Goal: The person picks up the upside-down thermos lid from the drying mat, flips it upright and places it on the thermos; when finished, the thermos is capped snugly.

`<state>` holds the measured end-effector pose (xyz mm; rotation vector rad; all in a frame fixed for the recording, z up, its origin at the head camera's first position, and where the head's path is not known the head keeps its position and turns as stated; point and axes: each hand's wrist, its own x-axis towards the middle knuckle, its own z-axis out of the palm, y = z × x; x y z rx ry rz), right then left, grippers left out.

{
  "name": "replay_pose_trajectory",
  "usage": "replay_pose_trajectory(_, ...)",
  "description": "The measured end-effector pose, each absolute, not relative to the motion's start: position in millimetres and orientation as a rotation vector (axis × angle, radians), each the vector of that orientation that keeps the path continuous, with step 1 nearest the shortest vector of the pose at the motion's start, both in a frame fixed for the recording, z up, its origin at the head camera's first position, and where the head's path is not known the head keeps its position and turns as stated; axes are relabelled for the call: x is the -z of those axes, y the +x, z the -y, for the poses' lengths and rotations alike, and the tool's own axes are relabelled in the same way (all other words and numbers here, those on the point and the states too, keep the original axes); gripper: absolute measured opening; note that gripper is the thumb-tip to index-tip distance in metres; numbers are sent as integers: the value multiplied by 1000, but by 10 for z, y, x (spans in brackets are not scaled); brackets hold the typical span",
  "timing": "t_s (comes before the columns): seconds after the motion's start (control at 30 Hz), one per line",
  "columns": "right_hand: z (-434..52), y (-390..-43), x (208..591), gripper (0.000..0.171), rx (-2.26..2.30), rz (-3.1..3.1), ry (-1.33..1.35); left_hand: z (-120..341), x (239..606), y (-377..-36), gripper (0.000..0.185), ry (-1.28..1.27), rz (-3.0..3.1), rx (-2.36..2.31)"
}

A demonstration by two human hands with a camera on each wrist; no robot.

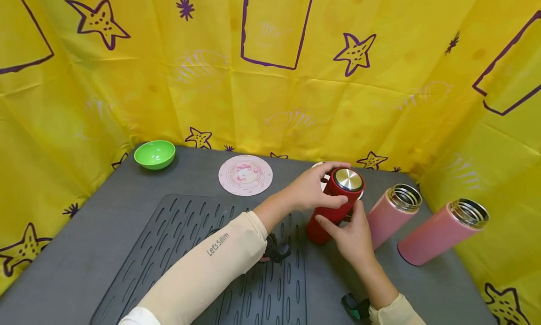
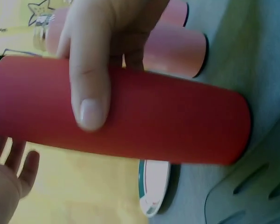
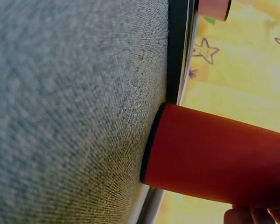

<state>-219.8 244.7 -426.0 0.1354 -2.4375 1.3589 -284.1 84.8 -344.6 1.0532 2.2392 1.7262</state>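
1. Right hand grips the red bottle mid-body, thumb across it, presumably for steadiness; its base is down on the desk, beside the mat's right edge.
2. Left hand is spread around the lid (contact is hard to tell), likely for reach.
3. Lidless pink bottles stand towards the desk's right edge, apparently leaving elbow room.

Red flask, pink flasks, green bowl, grey table, yellow starfish-patterned curtain
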Motion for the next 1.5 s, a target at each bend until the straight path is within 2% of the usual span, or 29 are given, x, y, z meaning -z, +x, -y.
replay_pose_trajectory(0.17, -2455, -2199, 4263, 74, -1357, 2416, 166, -918, 3475, -2806, 77, 1012, -2328, -1763)
replay_pose_trajectory(0.3, -2444, -2204, 4261, 74, -1362, 2426, 151, -911, 3474, -2797, 69, 1006, -2269, -1793)
replay_pose_trajectory(0.47, -2443, -2213, 4265, 76, -1359, 2413, 155, -903, 3468, -2798, 87, 1033, -2214, -1783)
replay_pose_trajectory(0.53, -2446, -2212, 4268, 76, -1359, 2410, 160, -927, 3476, -2787, 86, 1000, -2280, -1804)
replay_pose_trajectory(0.7, -2440, -2217, 4267, 76, -1372, 2432, 135, -876, 3477, -2793, 67, 989, -2325, -1774)
replay_pose_trajectory(0.93, -2440, -2211, 4273, 77, -1367, 2425, 128, -861, 3512, -2803, 82, 1040, -2311, -1790)
replay_pose_trajectory(1.17, -2441, -2202, 4269, 75, -1349, 2454, 88, -879, 3519, -2777, 66, 1007, -2379, -1817)
replay_pose_trajectory(1.37, -2441, -2209, 4275, 75, -1337, 2433, 111, -891, 3521, -2769, 81, 1036, -2378, -1783)
replay_pose_trajectory(1.5, -2437, -2204, 4281, 72, -1331, 2433, 109, -922, 3529, -2764, 75, 999, -2397, -1816)
